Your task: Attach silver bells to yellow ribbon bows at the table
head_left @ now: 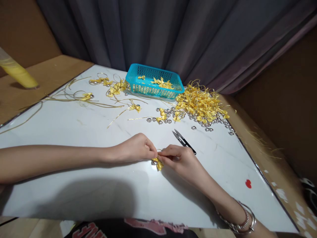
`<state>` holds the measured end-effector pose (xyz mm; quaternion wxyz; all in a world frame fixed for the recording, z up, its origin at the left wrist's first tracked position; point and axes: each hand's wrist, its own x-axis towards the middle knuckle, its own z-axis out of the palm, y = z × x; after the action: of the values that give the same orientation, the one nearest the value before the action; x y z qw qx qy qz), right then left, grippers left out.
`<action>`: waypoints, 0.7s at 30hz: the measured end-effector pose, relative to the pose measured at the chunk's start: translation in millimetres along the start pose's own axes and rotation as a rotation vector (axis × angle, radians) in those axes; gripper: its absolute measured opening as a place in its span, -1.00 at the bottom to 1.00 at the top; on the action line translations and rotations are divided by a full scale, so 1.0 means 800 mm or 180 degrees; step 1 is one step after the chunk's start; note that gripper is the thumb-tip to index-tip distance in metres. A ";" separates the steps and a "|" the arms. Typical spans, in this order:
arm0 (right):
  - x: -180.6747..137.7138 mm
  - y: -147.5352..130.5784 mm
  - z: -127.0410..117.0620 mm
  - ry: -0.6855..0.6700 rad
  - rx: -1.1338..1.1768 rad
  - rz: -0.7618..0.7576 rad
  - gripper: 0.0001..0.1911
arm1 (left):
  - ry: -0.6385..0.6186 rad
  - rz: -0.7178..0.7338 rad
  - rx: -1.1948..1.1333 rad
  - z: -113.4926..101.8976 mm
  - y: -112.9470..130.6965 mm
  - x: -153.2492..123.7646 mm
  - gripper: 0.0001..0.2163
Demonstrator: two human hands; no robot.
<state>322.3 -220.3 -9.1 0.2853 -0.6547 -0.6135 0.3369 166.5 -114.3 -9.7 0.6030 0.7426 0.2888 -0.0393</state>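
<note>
Both hands meet over a small yellow ribbon bow (pixel 159 164) with a silver bead (pixel 155 162) at its side, low over the white table. My left hand (pixel 140 148) is closed, its fingertips pinching at the top of the bow, where a thin gold cord loops up. From the other side my right hand (pixel 182 160) pinches the same spot between thumb and forefinger. The exact grip of each fingertip is partly hidden. Just beyond my right hand lies a pair of black thread snips (pixel 184 142), blades pointing away to the left.
A turquoise basket (pixel 155 94) holding several yellow bows stands at the back. Right of it is a heap of yellow bows (pixel 201 104) with silver beads (pixel 209 129) around it. Gold cords (pixel 99 103) trail across the left. A red heart-shaped piece (pixel 248 183) lies at right.
</note>
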 end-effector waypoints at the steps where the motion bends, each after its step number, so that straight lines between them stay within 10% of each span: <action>1: 0.000 0.000 -0.002 -0.0023 0.0035 0.0028 -0.82 | 0.0003 -0.0006 0.0014 0.000 0.001 0.000 -0.80; 21: -0.001 0.006 -0.013 -0.0212 -0.0095 0.0165 -0.88 | -0.0036 -0.0036 0.0059 -0.002 0.002 0.001 -0.79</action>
<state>333.7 -221.3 -6.1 0.2461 -0.6629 -0.6105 0.3566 167.6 -112.4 -8.4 0.5975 0.7463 0.2892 -0.0497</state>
